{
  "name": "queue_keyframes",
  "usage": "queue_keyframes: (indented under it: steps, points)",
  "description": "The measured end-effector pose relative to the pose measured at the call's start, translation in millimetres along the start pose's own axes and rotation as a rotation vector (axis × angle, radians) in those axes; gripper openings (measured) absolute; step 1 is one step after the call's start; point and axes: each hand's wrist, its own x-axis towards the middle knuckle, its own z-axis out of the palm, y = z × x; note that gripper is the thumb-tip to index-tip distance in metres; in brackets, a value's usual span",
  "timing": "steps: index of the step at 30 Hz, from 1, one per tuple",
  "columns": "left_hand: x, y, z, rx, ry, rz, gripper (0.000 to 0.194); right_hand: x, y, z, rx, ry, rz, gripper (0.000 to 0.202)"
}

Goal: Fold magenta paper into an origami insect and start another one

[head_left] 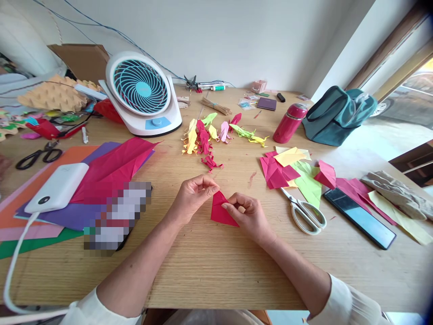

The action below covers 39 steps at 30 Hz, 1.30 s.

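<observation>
A small folded piece of red paper (220, 214) is held between my two hands above the middle of the table. My left hand (195, 197) pinches its top corner between thumb and fingertips. On its right edge, my right hand (249, 215) is closed, with the thumb pressed on the paper. Just beyond lies a small red folded paper figure (211, 162). Behind that sits a group of folded figures, among them a yellow one (192, 139), a dark pink one (204, 137) and a light purple one (224, 132).
White-handled scissors (307, 217), green paper (309, 180) and a phone (360, 218) lie at the right. A pink bottle (290, 123) stands before a teal bag (338, 117). At left are a fan (142, 92), coloured sheets (115, 169), a white power bank (57, 187) and black scissors (39, 155).
</observation>
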Motion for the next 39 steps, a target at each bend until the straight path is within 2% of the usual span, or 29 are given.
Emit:
queue_keyframes:
  steps: [11,21,27,33,36,39]
  points:
    - [0.3,-3.2,-2.8,0.041,0.011,0.040,0.025,1.5,-2.7,-0.1,0.009,-0.004,0.006,0.024]
    - [-1.6,-3.2,-0.9,0.127,0.012,0.164,0.026,0.0,-5.1,0.3,0.006,-0.020,-0.012,0.024]
    - [-2.2,-2.0,1.0,0.093,0.032,0.097,0.027,0.3,-2.6,0.9,0.007,-0.027,-0.012,0.023]
    - [-0.6,-2.1,-2.0,0.098,0.004,0.025,0.027,2.1,-2.5,0.5,0.065,-0.009,0.059,0.030]
    - [-0.5,-2.7,-2.4,0.116,-0.035,-0.006,0.033,3.4,-0.5,0.0,0.104,0.006,0.091,0.035]
    - [-1.1,-5.2,-0.7,0.104,-0.127,-0.041,0.035,4.7,3.1,-0.3,0.173,0.029,0.115,0.037]
